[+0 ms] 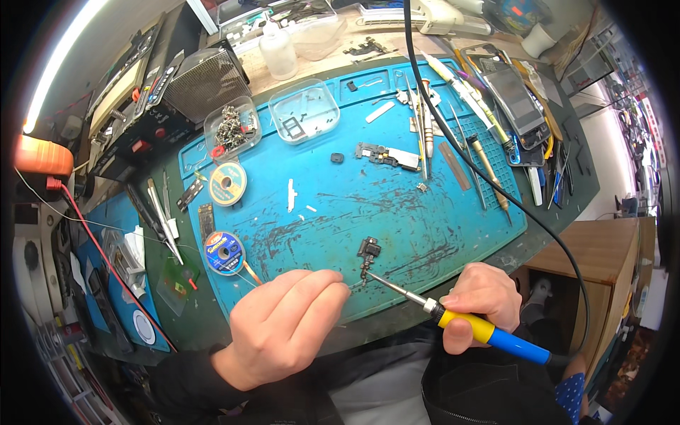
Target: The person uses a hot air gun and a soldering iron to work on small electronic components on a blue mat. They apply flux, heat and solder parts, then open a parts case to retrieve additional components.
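Observation:
My right hand (pixel 483 296) grips a soldering iron (pixel 517 345) with a yellow and blue handle. The iron's thin metal tip reaches left to the lower, narrow end of a small black electronic part (pixel 369 248), which looks like a phone component with a short flex tail. That part lies on the blue work mat (pixel 312 234), near its front edge. Left of the part, my left hand (pixel 287 326) is closed, thumb and fingers pressed together, its fingertips close to the flex tail. Whatever those fingers hold, if anything, is hidden from this view.
Two spools, one blue (pixel 216 242) and one tan (pixel 236 195), lie on the left. Behind them stand two clear plastic boxes (pixel 333 113) with small parts. Screwdrivers, tweezers and an opened phone (pixel 511 95) lie at right. A black cable (pixel 489 178) arcs over the mat's right side.

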Demonstrator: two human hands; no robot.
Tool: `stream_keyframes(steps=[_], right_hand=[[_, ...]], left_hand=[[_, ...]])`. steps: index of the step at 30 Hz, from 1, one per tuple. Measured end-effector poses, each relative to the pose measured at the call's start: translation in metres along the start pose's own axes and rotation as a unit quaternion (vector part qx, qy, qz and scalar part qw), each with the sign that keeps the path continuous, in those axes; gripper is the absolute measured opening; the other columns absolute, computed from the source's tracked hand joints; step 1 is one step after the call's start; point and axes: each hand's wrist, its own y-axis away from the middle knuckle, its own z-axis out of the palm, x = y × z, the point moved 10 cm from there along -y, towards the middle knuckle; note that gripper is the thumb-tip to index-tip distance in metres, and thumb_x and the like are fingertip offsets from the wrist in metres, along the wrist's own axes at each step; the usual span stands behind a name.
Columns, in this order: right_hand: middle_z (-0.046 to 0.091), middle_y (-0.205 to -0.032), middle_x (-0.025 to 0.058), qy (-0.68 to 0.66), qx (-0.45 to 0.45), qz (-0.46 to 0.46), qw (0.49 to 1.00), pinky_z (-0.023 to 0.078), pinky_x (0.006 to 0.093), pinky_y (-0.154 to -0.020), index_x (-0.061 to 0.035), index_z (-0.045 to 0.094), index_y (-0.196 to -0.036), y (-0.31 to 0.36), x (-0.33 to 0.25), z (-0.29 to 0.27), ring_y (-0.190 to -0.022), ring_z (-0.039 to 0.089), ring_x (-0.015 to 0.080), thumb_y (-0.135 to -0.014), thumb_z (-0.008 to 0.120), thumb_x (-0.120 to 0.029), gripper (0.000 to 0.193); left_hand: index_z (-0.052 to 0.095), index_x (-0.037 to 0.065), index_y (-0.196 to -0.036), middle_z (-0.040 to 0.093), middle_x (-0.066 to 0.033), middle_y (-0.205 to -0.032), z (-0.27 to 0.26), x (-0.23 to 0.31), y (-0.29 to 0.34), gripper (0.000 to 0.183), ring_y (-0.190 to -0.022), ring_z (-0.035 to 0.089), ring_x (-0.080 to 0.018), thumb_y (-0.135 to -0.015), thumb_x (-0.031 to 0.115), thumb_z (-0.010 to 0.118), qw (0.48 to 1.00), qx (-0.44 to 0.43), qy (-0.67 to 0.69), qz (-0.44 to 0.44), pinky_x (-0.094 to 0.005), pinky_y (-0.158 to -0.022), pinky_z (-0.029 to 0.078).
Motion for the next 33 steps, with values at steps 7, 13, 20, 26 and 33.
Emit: stream_keyframes(steps=[7, 13, 20, 26, 33], right_hand=[[0.067, -0.066, -0.0021, 0.005, -0.008, -0.009, 1.000, 0.046, 0.0283, -0.049, -0.0085, 0.071, -0.099, -0.0016, -0.0015, 0.0022, -0.052, 0.064, 0.0144, -0.095, 0.080, -0.021, 0.016], [0.067, -0.066, -0.0016, 0.003, -0.007, -0.018, 1.000, 0.045, 0.0279, -0.048, -0.0080, 0.071, -0.098, -0.0026, -0.0031, 0.0028, -0.052, 0.064, 0.0141, -0.097, 0.080, -0.022, 0.017], [0.067, -0.063, -0.0016, 0.009, 0.016, -0.022, 1.000, 0.043, 0.0276, -0.046, -0.0068, 0.071, -0.095, -0.0011, -0.0038, 0.0011, -0.049, 0.062, 0.0134, -0.097, 0.080, -0.025, 0.020], [0.067, -0.063, -0.0018, 0.005, 0.025, -0.016, 1.000, 0.043, 0.0272, -0.046, -0.0069, 0.071, -0.094, -0.0010, -0.0015, 0.0007, -0.048, 0.062, 0.0132, -0.098, 0.080, -0.025, 0.020], [0.067, -0.064, -0.0019, 0.007, 0.010, -0.007, 1.000, 0.044, 0.0274, -0.047, -0.0080, 0.072, -0.095, -0.0014, -0.0021, 0.0009, -0.050, 0.062, 0.0135, -0.098, 0.080, -0.027, 0.021]], left_hand=[[0.073, -0.002, -0.101, 0.075, -0.0132, -0.097, 0.0017, -0.0009, 0.0010, 0.029, -0.079, 0.074, -0.0289, -0.075, -0.008, 0.085, 1.000, 0.007, -0.013, -0.007, -0.0359, -0.068, 0.060], [0.073, -0.002, -0.102, 0.075, -0.0131, -0.098, 0.0022, -0.0005, 0.0013, 0.029, -0.079, 0.073, -0.0290, -0.076, -0.007, 0.085, 1.000, 0.004, -0.019, -0.007, -0.0360, -0.068, 0.060], [0.073, -0.003, -0.102, 0.075, -0.0134, -0.098, 0.0034, 0.0004, 0.0007, 0.029, -0.079, 0.073, -0.0290, -0.076, -0.006, 0.085, 1.000, 0.002, -0.019, -0.001, -0.0364, -0.068, 0.060], [0.074, -0.003, -0.101, 0.075, -0.0133, -0.097, 0.0043, 0.0001, -0.0019, 0.029, -0.079, 0.073, -0.0289, -0.075, -0.007, 0.086, 1.000, 0.003, -0.020, 0.000, -0.0360, -0.067, 0.060], [0.074, -0.003, -0.101, 0.075, -0.0130, -0.097, 0.0039, 0.0020, -0.0010, 0.029, -0.079, 0.073, -0.0286, -0.075, -0.007, 0.086, 1.000, 0.006, -0.029, 0.000, -0.0358, -0.067, 0.060]])
